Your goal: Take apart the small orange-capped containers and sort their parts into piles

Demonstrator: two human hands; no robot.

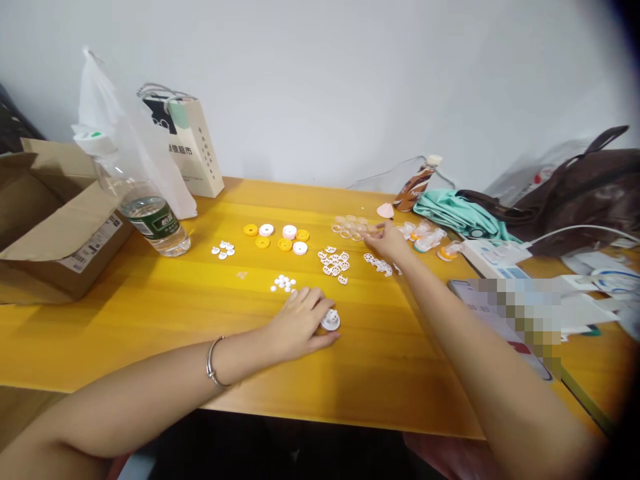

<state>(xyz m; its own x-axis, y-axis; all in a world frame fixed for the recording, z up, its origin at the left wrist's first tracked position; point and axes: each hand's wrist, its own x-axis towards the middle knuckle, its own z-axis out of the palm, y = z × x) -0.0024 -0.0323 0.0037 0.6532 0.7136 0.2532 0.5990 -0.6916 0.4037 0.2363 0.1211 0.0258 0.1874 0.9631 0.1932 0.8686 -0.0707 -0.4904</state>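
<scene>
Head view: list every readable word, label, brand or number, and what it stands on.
"超市": beige paper bag with rope handles; the characters before it are partly hidden, the small vertical print unreadable.
"NE": brown-patterned plastic bottle with cream cap; remaining letters unclear.
Too blurred or small: green label on the clear plastic water bottle; white label on the brown cardboard box; rectangular phone's screen.

The desk (390, 373) is honey-yellow with faint wood grain. The grooved discs (285, 245) are yellow or white; the round part (331, 323) is white, the rings (345, 233) clear. The water bottle (150, 217) has a green label (155, 221), the coffee bottle (416, 185) brown stripes and a cream cap (434, 160). The folded fabric (455, 212) is mint-green.
</scene>
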